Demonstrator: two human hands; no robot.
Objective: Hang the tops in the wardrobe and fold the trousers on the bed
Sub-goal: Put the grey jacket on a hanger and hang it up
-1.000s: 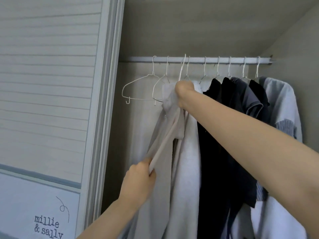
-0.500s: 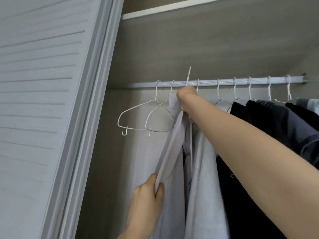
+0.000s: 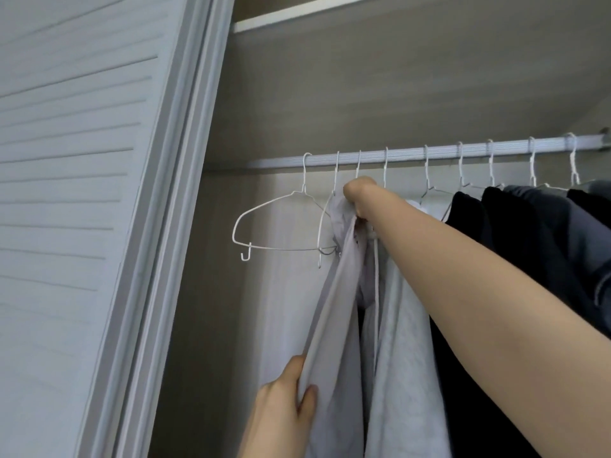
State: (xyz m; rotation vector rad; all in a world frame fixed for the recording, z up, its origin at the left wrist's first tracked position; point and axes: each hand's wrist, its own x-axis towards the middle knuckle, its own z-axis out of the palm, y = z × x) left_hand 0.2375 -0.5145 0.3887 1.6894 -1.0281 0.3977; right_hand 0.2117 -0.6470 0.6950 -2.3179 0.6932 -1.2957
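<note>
Right hand (image 3: 358,196) up at the rail (image 3: 429,153), fist curled round the neck of a pale grey top (image 3: 334,312), probably gripping its hanger too, though fabric hides that. Hook of that hanger looks caught over the rail, third from the left; hard to confirm. Left hand (image 3: 284,408) low and near, pinching a fold of the same top between thumb and fingers, seemingly to pull it taut and keep it clear of the white top (image 3: 403,358) just right of it. 1 bare hanger (image 3: 281,223) to the left, dark tops (image 3: 529,246) to the far right. No trousers or bed in view. No readable writing or labels anywhere.
</note>
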